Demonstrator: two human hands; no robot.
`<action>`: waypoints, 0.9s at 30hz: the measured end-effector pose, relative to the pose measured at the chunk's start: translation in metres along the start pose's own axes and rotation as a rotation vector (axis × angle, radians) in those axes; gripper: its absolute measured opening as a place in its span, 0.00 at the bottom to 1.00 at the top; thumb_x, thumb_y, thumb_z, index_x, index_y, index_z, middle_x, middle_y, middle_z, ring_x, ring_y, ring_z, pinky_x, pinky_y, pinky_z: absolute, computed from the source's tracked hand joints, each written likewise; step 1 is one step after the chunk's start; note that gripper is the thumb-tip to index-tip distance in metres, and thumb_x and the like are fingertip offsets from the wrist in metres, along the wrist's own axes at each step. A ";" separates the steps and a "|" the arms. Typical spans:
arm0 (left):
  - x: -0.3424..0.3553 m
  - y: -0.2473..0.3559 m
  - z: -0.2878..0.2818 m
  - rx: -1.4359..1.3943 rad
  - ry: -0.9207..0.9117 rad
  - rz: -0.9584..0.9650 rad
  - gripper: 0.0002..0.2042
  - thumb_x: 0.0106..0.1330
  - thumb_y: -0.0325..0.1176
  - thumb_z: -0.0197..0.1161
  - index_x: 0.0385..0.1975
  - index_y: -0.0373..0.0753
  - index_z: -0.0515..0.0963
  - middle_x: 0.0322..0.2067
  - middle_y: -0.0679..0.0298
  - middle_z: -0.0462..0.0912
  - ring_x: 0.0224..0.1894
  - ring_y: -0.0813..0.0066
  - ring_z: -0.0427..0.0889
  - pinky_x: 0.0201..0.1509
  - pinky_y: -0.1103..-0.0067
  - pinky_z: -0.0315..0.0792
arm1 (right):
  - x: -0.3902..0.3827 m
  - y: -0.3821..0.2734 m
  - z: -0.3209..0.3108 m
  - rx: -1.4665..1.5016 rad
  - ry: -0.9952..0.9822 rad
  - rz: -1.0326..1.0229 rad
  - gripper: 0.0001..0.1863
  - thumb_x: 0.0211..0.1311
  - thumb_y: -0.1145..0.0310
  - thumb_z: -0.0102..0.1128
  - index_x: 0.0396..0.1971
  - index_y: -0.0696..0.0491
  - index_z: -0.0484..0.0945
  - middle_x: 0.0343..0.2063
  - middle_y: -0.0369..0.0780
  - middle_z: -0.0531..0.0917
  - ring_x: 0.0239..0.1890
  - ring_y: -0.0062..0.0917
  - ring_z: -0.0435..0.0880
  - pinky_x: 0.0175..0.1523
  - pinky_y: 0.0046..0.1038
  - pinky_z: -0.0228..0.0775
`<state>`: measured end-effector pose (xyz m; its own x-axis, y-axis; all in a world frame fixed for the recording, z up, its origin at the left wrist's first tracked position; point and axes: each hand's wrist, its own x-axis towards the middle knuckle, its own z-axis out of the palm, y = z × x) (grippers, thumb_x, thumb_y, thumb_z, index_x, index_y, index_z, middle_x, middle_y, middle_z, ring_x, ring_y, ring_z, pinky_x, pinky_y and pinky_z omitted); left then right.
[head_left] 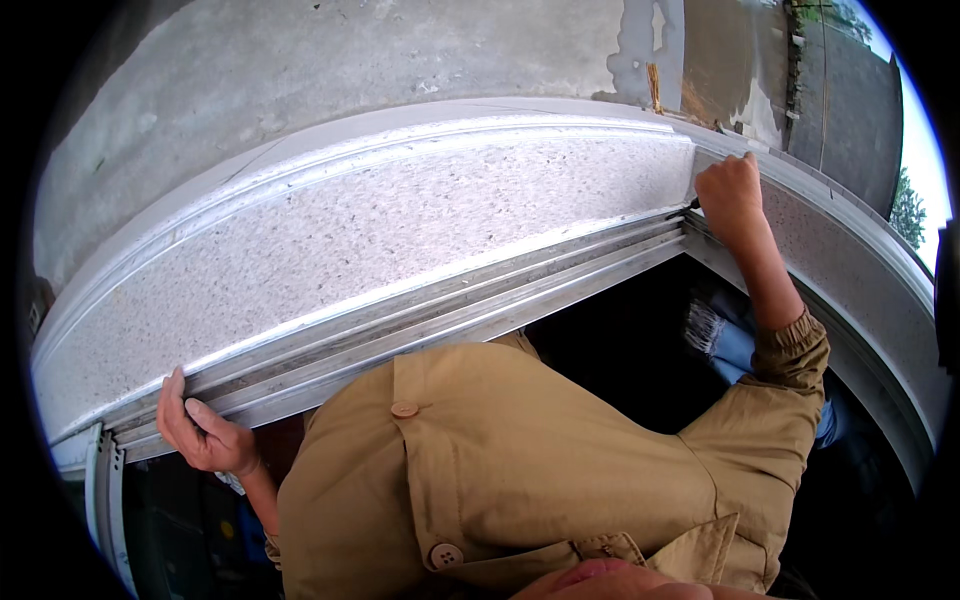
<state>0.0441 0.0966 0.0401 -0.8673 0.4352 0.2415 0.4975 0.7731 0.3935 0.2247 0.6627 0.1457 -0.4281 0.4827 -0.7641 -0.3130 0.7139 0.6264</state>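
A speckled, pale stone window sill [400, 215] stretches across in front of me. Along its near side runs a grooved metal window track [450, 285]. My left hand [205, 430] rests at the track's left end, its fingers loosely stretched and apart, with nothing seen in them. At the far right corner, where the sill meets the side frame [790, 240], my right hand [730, 195] is closed in a fist. A small dark tip shows beside that fist, low in the corner. What the fingers hold is hidden by the hand.
An upright metal window frame [105, 500] stands at the left end of the track. Beyond the sill lies a grey concrete surface [380, 60] far below, with a wet patch. A dark grey wall [850, 110] rises at the far right. Blue denim [730, 345] shows below my right arm.
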 end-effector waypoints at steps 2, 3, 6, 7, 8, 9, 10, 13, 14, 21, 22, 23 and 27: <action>0.000 0.000 0.001 -0.010 0.005 -0.007 0.14 0.71 0.26 0.48 0.46 0.26 0.80 0.45 0.53 0.84 0.50 0.56 0.79 0.58 0.66 0.70 | -0.005 -0.012 -0.028 -0.032 0.064 -0.073 0.07 0.55 0.68 0.59 0.26 0.43 0.87 0.27 0.34 0.87 0.33 0.28 0.86 0.46 0.36 0.66; -0.002 0.000 0.000 -0.012 0.005 -0.011 0.14 0.71 0.26 0.48 0.45 0.26 0.80 0.45 0.53 0.84 0.50 0.56 0.79 0.58 0.66 0.70 | -0.008 -0.019 -0.048 -0.057 0.099 -0.114 0.07 0.55 0.68 0.60 0.25 0.43 0.86 0.27 0.35 0.87 0.34 0.28 0.86 0.46 0.36 0.66; -0.002 0.003 0.000 -0.017 0.018 -0.013 0.14 0.70 0.26 0.48 0.45 0.26 0.80 0.45 0.53 0.84 0.50 0.56 0.79 0.58 0.66 0.70 | -0.009 -0.039 -0.093 -0.083 0.217 -0.251 0.05 0.54 0.68 0.62 0.25 0.44 0.86 0.26 0.33 0.86 0.34 0.27 0.85 0.46 0.34 0.65; 0.000 0.002 0.001 -0.025 0.022 -0.006 0.14 0.70 0.25 0.48 0.45 0.26 0.80 0.45 0.54 0.84 0.50 0.56 0.79 0.58 0.66 0.70 | -0.013 -0.044 -0.112 -0.073 0.229 -0.293 0.04 0.53 0.68 0.62 0.24 0.43 0.86 0.24 0.32 0.86 0.32 0.25 0.84 0.45 0.31 0.64; 0.001 0.002 0.002 -0.032 0.026 0.003 0.14 0.70 0.25 0.49 0.45 0.27 0.80 0.45 0.54 0.84 0.50 0.56 0.79 0.58 0.66 0.70 | -0.015 -0.049 -0.122 -0.066 0.260 -0.315 0.03 0.52 0.67 0.64 0.22 0.43 0.85 0.23 0.31 0.85 0.31 0.24 0.84 0.44 0.30 0.63; 0.005 -0.002 0.006 -0.048 0.020 0.010 0.14 0.70 0.25 0.49 0.45 0.27 0.80 0.45 0.54 0.84 0.50 0.56 0.79 0.58 0.66 0.70 | -0.016 -0.054 -0.135 -0.015 0.249 -0.349 0.04 0.51 0.68 0.62 0.20 0.44 0.84 0.22 0.33 0.84 0.33 0.26 0.83 0.49 0.33 0.65; 0.001 -0.001 0.004 -0.045 0.033 -0.003 0.14 0.70 0.25 0.49 0.45 0.27 0.80 0.45 0.54 0.84 0.50 0.56 0.79 0.58 0.66 0.70 | -0.016 -0.055 -0.145 0.017 0.266 -0.388 0.05 0.50 0.70 0.61 0.19 0.45 0.83 0.22 0.35 0.83 0.34 0.28 0.83 0.55 0.36 0.66; -0.002 0.002 0.003 -0.036 0.044 -0.025 0.13 0.70 0.25 0.49 0.45 0.27 0.80 0.45 0.54 0.84 0.50 0.55 0.79 0.58 0.66 0.70 | -0.016 -0.051 -0.149 0.109 0.415 -0.417 0.05 0.51 0.70 0.61 0.18 0.46 0.82 0.22 0.36 0.83 0.34 0.30 0.83 0.55 0.38 0.67; -0.002 0.003 0.003 -0.032 0.043 -0.030 0.13 0.70 0.25 0.49 0.45 0.27 0.80 0.45 0.54 0.84 0.50 0.55 0.79 0.58 0.66 0.70 | -0.016 -0.046 -0.145 0.086 0.360 -0.372 0.05 0.51 0.71 0.61 0.19 0.46 0.82 0.23 0.36 0.83 0.34 0.30 0.83 0.55 0.38 0.68; -0.001 0.002 0.003 -0.067 0.063 -0.024 0.13 0.70 0.25 0.49 0.45 0.28 0.81 0.44 0.53 0.84 0.49 0.55 0.79 0.57 0.66 0.70 | -0.002 0.007 -0.051 -0.032 0.156 -0.043 0.05 0.54 0.71 0.61 0.24 0.46 0.85 0.26 0.35 0.86 0.35 0.29 0.86 0.48 0.34 0.69; -0.002 0.002 0.003 -0.070 0.066 -0.027 0.13 0.70 0.25 0.49 0.45 0.28 0.81 0.44 0.53 0.84 0.49 0.55 0.79 0.57 0.66 0.70 | 0.000 0.003 -0.046 -0.009 0.122 -0.011 0.05 0.54 0.72 0.61 0.24 0.46 0.84 0.26 0.36 0.86 0.36 0.29 0.85 0.51 0.36 0.68; -0.003 0.002 0.003 -0.074 0.069 -0.030 0.13 0.70 0.25 0.49 0.45 0.28 0.81 0.44 0.53 0.84 0.49 0.55 0.79 0.57 0.66 0.70 | 0.001 -0.001 -0.041 0.014 0.087 0.021 0.06 0.55 0.72 0.60 0.24 0.46 0.84 0.27 0.36 0.86 0.38 0.29 0.85 0.55 0.37 0.67; -0.001 0.005 0.003 -0.056 0.062 -0.011 0.13 0.70 0.25 0.49 0.45 0.28 0.81 0.44 0.54 0.84 0.49 0.56 0.79 0.57 0.66 0.70 | -0.005 -0.023 -0.055 -0.048 0.049 -0.003 0.06 0.56 0.71 0.59 0.26 0.45 0.85 0.28 0.37 0.86 0.40 0.29 0.84 0.60 0.39 0.65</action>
<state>0.0473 0.1009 0.0392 -0.8710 0.3962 0.2906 0.4895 0.7501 0.4447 0.1879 0.6156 0.1437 -0.4675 0.4543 -0.7583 -0.3540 0.6898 0.6315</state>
